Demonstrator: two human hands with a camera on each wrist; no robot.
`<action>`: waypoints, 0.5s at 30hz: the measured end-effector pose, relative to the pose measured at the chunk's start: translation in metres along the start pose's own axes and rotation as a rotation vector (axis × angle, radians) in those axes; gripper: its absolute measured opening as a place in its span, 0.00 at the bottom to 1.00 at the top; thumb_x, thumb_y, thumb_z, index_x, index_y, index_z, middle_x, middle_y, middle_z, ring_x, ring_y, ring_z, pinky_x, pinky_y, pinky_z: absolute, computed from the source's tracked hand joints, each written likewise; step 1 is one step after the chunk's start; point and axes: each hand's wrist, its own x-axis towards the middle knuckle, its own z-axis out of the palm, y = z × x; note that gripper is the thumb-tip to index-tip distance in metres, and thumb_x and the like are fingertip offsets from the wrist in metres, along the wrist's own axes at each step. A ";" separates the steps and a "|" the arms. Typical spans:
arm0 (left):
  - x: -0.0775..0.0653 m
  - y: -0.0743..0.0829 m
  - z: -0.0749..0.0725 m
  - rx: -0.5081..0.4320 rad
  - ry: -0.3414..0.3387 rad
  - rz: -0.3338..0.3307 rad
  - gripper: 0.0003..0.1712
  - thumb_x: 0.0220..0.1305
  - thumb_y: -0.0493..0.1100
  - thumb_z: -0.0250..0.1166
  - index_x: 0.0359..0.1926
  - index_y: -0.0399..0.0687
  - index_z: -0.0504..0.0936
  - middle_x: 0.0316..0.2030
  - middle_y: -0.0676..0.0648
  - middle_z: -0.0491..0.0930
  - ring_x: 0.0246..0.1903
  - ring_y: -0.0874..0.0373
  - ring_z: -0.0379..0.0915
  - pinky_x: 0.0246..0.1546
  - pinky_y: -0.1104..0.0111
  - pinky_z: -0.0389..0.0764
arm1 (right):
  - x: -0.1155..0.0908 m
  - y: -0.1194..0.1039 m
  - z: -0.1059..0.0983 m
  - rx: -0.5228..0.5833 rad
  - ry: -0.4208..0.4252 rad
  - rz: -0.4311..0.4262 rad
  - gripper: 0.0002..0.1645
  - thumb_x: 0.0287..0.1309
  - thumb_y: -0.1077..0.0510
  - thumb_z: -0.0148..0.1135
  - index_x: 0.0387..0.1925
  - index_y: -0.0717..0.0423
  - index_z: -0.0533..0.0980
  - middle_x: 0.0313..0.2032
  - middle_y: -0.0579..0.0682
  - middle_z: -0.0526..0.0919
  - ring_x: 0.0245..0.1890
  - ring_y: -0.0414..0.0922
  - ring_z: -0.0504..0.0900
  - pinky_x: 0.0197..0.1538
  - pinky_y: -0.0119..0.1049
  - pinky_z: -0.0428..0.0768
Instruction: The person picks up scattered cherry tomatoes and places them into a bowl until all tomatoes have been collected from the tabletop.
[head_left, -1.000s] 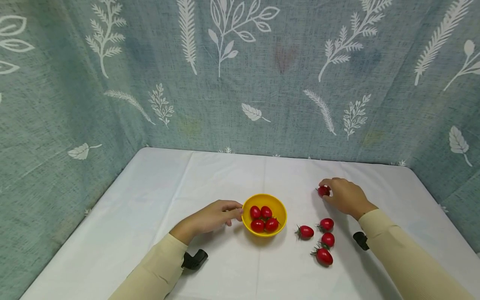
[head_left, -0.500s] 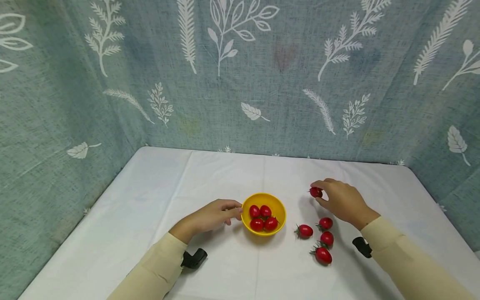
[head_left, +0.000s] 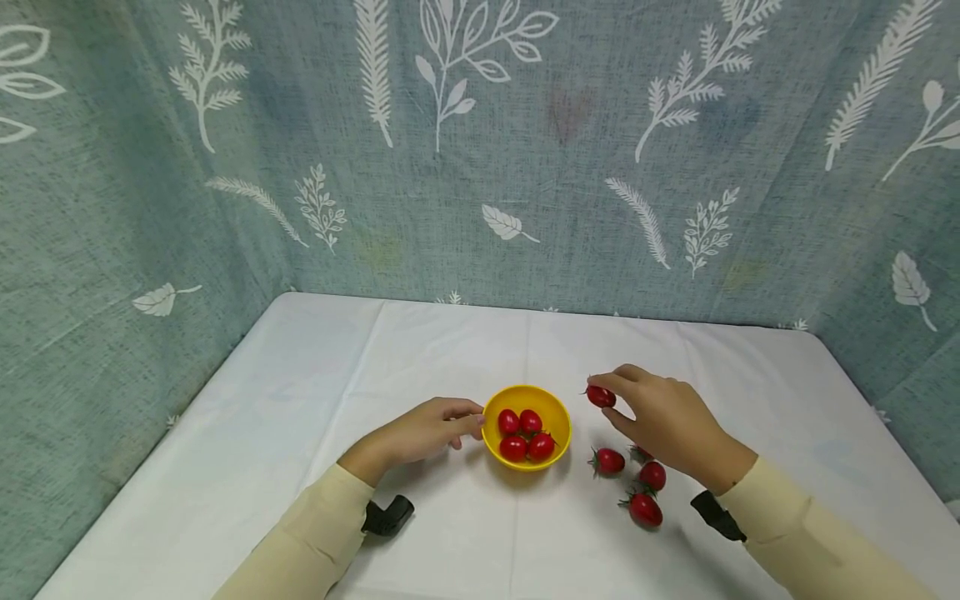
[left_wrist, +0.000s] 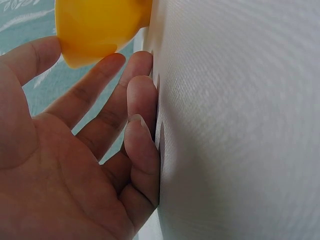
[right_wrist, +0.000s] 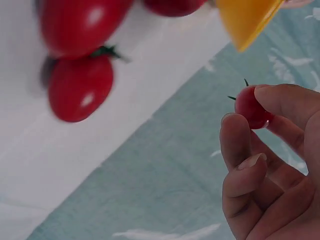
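The right hand (head_left: 663,412) has brought its tomato (head_left: 601,396) nearer the yellow bowl (head_left: 528,397).

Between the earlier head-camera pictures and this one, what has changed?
The right hand has carried a tomato, which it already held, leftward toward the yellow bowl, and now partly hides one loose tomato. Nothing was let go. The left hand has stayed at the bowl's side; four tomatoes are still in the bowl and four others still lie on the white cloth.
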 end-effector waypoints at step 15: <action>-0.001 0.000 -0.001 -0.009 -0.010 0.011 0.21 0.73 0.62 0.55 0.56 0.59 0.81 0.44 0.53 0.83 0.40 0.54 0.76 0.40 0.63 0.71 | 0.014 -0.039 0.010 0.037 -0.031 -0.095 0.24 0.53 0.54 0.76 0.53 0.45 0.81 0.43 0.44 0.84 0.25 0.36 0.79 0.27 0.25 0.74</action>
